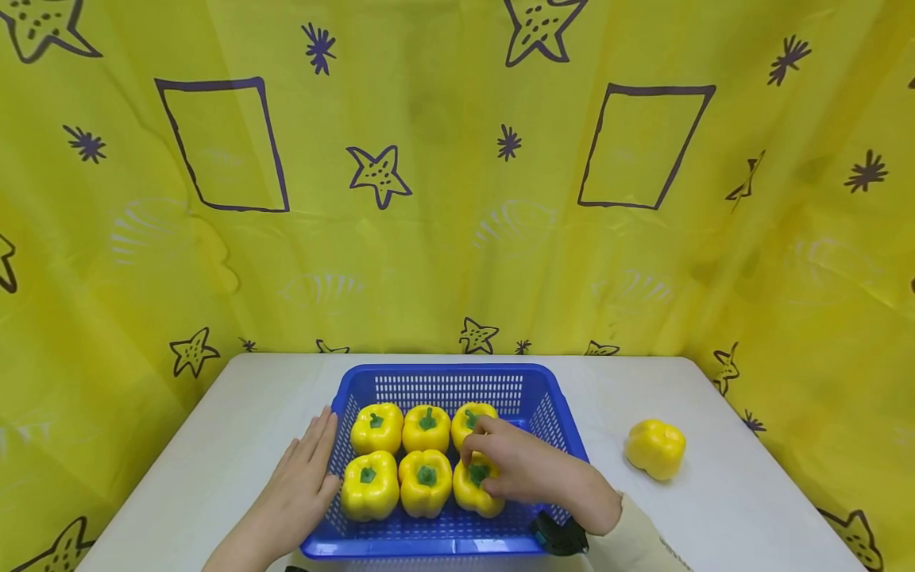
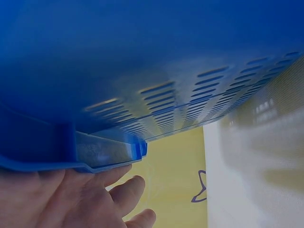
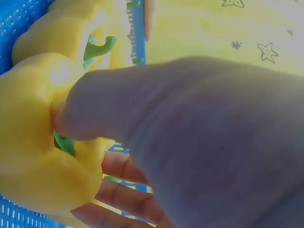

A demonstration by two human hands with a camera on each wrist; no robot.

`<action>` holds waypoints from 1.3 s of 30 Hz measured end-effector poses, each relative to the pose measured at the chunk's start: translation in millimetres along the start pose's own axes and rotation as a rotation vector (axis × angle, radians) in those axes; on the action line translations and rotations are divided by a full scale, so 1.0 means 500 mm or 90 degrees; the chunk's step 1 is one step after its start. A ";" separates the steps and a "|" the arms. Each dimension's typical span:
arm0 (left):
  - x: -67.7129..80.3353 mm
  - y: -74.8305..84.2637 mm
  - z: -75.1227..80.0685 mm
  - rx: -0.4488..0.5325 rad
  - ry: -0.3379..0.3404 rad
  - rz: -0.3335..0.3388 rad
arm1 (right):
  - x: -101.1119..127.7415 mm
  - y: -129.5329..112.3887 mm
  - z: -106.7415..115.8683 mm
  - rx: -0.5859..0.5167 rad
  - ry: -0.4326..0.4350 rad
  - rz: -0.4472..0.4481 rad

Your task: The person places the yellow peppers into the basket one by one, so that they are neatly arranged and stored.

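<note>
A blue plastic basket (image 1: 436, 546) with slotted walls holds yellow bell peppers in two rows of three, green stems upward. My right hand (image 1: 525, 461) reaches in from the right and grips the front-right bell pepper (image 1: 473, 502). In the right wrist view the thumb presses near its green stem (image 3: 64, 144) while the other fingers lie along its side. With fingers straight, my left hand (image 1: 300, 477) rests against the basket's left rim. The left wrist view shows those fingers (image 2: 126, 194) beside the rim, under the basket's outer wall (image 2: 152, 57).
One more yellow bell pepper (image 1: 655, 450) lies on the white table (image 1: 722, 508), right of the basket. A yellow curtain (image 1: 443, 262) with drawn stars hangs behind and at both sides. A dark wrist strap piece (image 1: 559, 534) overlaps the basket's front-right corner.
</note>
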State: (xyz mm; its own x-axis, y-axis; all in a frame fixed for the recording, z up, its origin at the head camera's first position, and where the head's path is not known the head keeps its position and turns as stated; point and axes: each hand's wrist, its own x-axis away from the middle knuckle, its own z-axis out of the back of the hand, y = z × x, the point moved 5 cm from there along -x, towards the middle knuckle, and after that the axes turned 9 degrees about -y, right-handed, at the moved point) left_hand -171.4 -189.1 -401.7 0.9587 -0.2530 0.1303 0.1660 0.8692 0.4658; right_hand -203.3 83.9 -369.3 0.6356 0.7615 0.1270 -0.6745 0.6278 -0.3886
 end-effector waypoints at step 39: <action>0.000 0.001 0.001 0.001 0.005 -0.006 | 0.014 -0.023 0.027 0.051 0.033 -0.012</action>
State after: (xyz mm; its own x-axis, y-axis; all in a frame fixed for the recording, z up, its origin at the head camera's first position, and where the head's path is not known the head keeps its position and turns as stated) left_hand -171.5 -188.8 -401.2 0.9590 -0.2576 0.1183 0.1748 0.8661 0.4684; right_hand -196.3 84.1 -351.8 0.6655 0.7415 0.0854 -0.6891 0.6543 -0.3116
